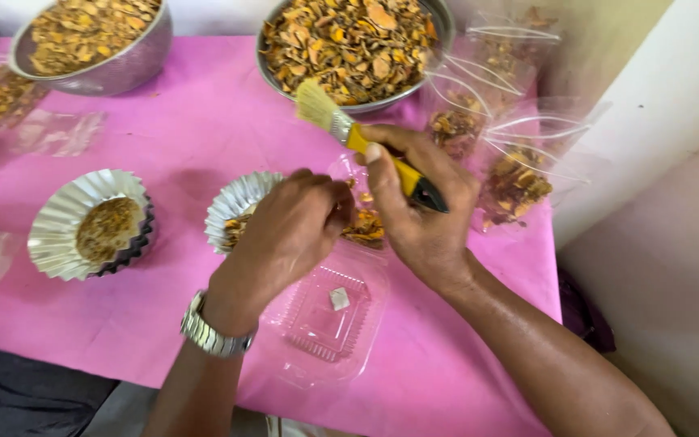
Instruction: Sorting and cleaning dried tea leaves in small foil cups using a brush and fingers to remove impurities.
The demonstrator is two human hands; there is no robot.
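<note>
Gripping a yellow-handled brush (366, 146) mid-handle near the pink table's (188, 129) far edge, the right hand (422, 218) is closed on it; light and stiff, I judge. The left hand (285, 235) curls over a clear plastic container (329, 311), its grasp hidden.

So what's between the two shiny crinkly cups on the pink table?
Only bare pink tablecloth shows between the left foil cup and the right foil cup in the head view.
</note>
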